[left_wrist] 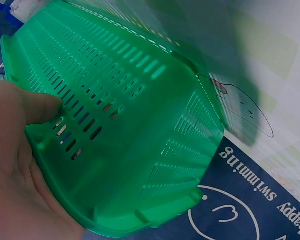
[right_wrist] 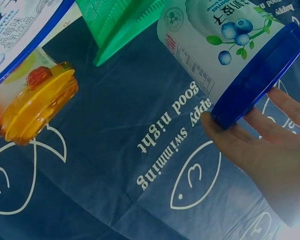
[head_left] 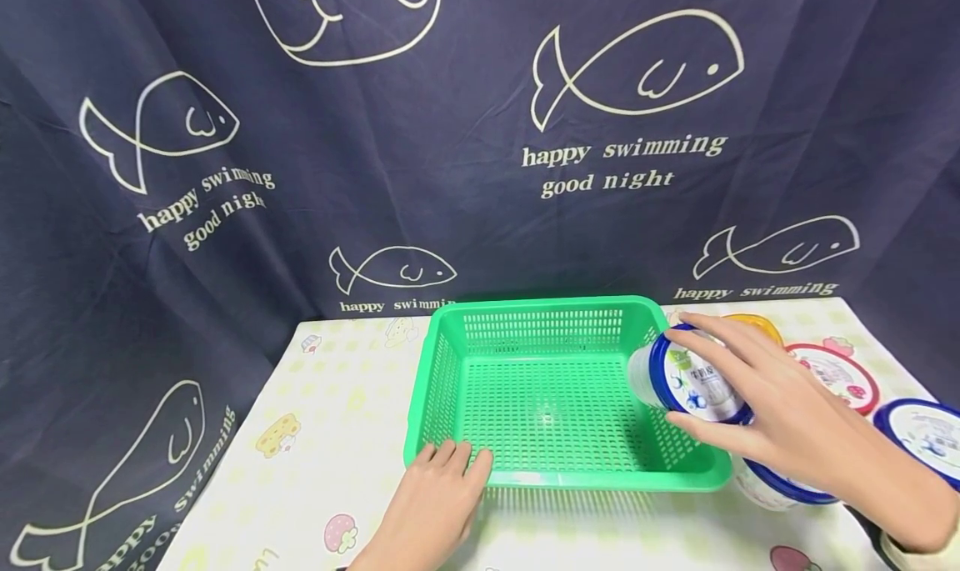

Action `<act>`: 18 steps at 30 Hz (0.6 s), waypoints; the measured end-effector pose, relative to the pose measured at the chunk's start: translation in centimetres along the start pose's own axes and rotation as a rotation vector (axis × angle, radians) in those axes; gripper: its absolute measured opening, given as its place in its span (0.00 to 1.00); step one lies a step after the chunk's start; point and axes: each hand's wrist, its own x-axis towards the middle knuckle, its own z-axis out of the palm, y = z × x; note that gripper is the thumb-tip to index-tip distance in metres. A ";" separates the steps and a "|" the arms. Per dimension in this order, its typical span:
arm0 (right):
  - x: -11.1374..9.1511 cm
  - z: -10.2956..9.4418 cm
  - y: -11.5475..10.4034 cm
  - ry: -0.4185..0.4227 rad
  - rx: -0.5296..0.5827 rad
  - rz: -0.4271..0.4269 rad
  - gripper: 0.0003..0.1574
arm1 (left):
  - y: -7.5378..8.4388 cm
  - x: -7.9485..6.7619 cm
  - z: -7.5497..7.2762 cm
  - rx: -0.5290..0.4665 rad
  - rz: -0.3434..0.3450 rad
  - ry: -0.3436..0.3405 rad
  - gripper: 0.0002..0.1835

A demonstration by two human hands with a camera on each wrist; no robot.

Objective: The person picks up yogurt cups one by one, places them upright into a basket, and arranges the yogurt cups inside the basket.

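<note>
A green plastic basket [head_left: 555, 478] with slotted walls stands on the table. My left hand [head_left: 431, 504] grips its near rim at the left corner, fingers over the edge; in the left wrist view the thumb [left_wrist: 42, 107] presses the outer wall. With spread fingertips my right hand [head_left: 787, 404] holds a yogurt tub [head_left: 701, 379] by its blue lid. This tub lies tilted in the air at the basket's right side, its base toward the inside. Blueberries are printed on its white side [right_wrist: 225, 50] in the right wrist view.
To the basket's right are more tubs: one with an orange lid [head_left: 757, 325], a red-rimmed one [head_left: 840, 375], a blue-lidded one [head_left: 926, 438], and another blue-lidded one [head_left: 780, 488] partly under my right forearm. A dark fish-print curtain [head_left: 480, 179] hangs behind the patterned tablecloth [head_left: 300, 488].
</note>
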 end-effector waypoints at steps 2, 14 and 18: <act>0.3 0.2 0.2 -0.022 0.006 0.004 0.53 | 0.0 0.0 0.0 0.000 0.003 0.000 0.15; 1.7 1.9 1.1 -0.044 -0.002 -0.008 0.52 | -0.1 0.0 0.2 -0.008 0.010 0.017 0.12; 2.2 2.4 1.6 -0.058 -0.022 -0.008 0.52 | -0.1 0.0 0.2 -0.011 0.011 0.014 0.10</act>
